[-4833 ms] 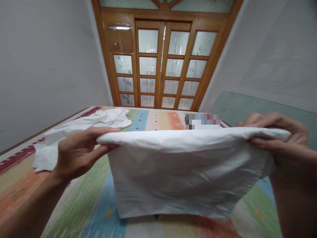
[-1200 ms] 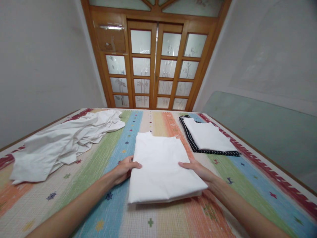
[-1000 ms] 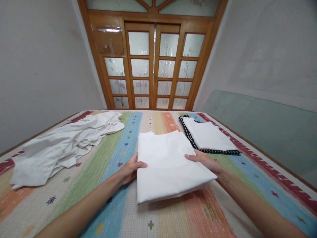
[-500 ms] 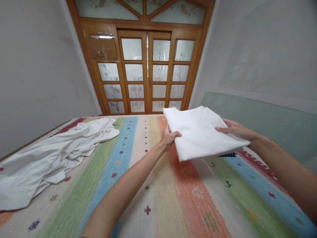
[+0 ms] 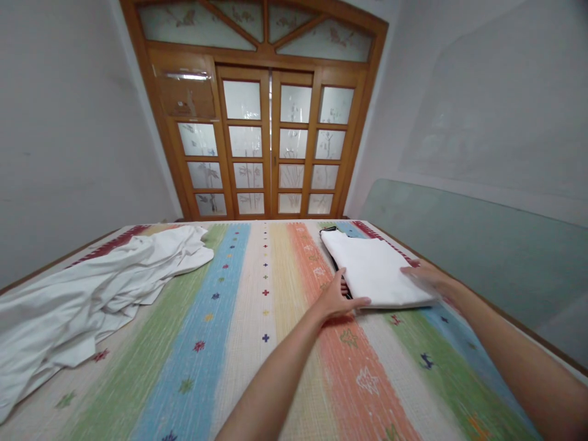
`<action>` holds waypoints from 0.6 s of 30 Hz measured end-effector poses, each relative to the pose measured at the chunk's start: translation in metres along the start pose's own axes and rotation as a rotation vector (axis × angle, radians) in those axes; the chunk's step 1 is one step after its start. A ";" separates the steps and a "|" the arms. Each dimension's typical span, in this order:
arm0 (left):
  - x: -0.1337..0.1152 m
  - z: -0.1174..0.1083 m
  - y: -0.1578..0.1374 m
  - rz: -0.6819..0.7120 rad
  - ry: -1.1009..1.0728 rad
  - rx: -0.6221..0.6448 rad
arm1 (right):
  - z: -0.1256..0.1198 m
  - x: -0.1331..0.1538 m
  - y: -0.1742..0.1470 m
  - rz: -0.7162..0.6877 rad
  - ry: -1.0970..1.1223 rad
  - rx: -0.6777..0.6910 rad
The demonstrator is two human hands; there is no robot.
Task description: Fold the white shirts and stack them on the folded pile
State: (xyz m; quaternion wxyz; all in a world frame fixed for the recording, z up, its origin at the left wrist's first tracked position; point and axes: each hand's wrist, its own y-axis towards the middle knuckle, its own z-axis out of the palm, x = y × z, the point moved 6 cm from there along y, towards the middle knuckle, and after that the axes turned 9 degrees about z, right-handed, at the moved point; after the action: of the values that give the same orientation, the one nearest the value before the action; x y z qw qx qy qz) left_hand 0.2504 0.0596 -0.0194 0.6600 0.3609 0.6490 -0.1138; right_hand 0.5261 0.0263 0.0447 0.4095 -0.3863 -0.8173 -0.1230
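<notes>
A neatly folded white cloth (image 5: pixel 379 269) lies near the right side of the patterned bedspread, on top of something black-edged (image 5: pixel 328 231) that is mostly covered by it. My left hand (image 5: pixel 337 297) grips the near left corner, thumb on top and fingers curled at the side edge. At the right edge my right hand (image 5: pixel 432 280), slightly blurred, has its thumb over the cloth; its other fingers are partly hidden. On the left side a crumpled white cloth (image 5: pixel 124 275), loosely spread with many creases, lies apart from both hands.
The striped bedspread (image 5: pixel 248 380) covers the whole flat surface. A pale green panel (image 5: pixel 478 239) runs along the right side against the wall. Wooden doors with frosted panes (image 5: pixel 269 141) stand beyond the far edge.
Both hands have lowered the folded white cloth from the air onto the black-edged thing. The view has tilted slightly; the crumpled cloth has stayed in place.
</notes>
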 end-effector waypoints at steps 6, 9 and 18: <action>-0.023 0.007 -0.008 0.093 0.392 0.104 | -0.003 0.008 0.021 0.106 -0.028 0.047; -0.021 0.009 -0.009 0.112 0.443 0.111 | 0.003 0.015 0.024 0.077 0.018 0.034; -0.018 0.021 -0.004 0.186 0.604 0.051 | -0.001 0.050 0.019 -0.104 0.106 -0.064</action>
State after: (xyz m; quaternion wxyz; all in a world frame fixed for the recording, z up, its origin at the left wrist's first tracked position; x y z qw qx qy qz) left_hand 0.2617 0.0378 -0.0055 0.4360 0.4525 0.7767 0.0430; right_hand 0.5221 0.0647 0.0809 0.4327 -0.3491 -0.8092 -0.1902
